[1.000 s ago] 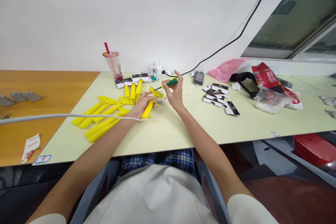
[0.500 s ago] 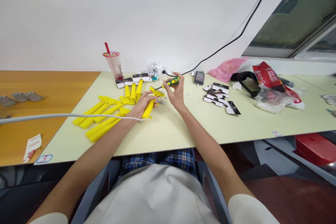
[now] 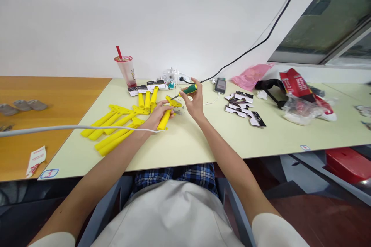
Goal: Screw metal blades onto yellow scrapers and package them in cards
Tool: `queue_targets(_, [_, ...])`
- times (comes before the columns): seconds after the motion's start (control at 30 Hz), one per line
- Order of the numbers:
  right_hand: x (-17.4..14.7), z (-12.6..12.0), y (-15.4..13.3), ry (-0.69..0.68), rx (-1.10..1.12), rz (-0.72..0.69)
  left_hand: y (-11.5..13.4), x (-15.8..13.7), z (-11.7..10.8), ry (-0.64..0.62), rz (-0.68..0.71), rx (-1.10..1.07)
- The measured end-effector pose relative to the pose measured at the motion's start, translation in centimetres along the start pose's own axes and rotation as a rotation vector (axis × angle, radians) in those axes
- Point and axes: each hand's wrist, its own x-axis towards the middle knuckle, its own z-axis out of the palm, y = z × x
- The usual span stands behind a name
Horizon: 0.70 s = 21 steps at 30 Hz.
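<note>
My left hand (image 3: 158, 115) is closed around a yellow plastic scraper (image 3: 164, 120), its wide head tilted up and its handle pointing down toward me. In my right hand (image 3: 196, 107), thumb and fingers grip the green and yellow handle of a screwdriver (image 3: 189, 89). The screwdriver's shaft slants down to the left, and its tip meets the scraper's head; a screw there is too small to make out. Small metal pieces (image 3: 180, 112) lie on the table just behind the scraper. More yellow scrapers (image 3: 116, 143) are spread to the left of my left hand.
Behind the scrapers stands a cup with a red straw (image 3: 127, 72). Black and white cards (image 3: 245, 109) and a phone-like device (image 3: 220, 85) lie to the right. A pink bag (image 3: 251, 77) rests by the wall. A pale cable (image 3: 87, 127) crosses in front of my left forearm.
The screwdriver's handle has turned about its own axis: a yellow patch that faced me has given way to green. My right fingers shifted slightly; the left hand stays nearly still.
</note>
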Motion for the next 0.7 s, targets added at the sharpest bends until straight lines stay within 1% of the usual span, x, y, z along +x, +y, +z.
queue_targets(0.13, [0.3, -0.4, 0.4, 0.059, -0.002, 0.049, -0.1, 0.0, -0.1, -0.037, 0.006, 0.029])
queue_targets(0.3, [0.4, -0.5, 1.0, 0.142, -0.072, 0.023, -0.2, -0.1, -0.1, -0.061, 0.045, 0.066])
queue_targets(0.47, [0.4, -0.7, 1.3, 0.182, -0.124, 0.016, -0.1, -0.6, 0.2, -0.06, 0.068, 0.132])
queue_targets(0.6, [0.6, -0.8, 1.6, 0.248, -0.11, 0.072, -0.1, -1.0, 0.4, -0.07, 0.127, 0.166])
queue_targets(0.7, [0.7, -0.7, 1.3, 0.262, -0.112, 0.102, 0.0, -1.2, 0.6, -0.089, 0.167, 0.181])
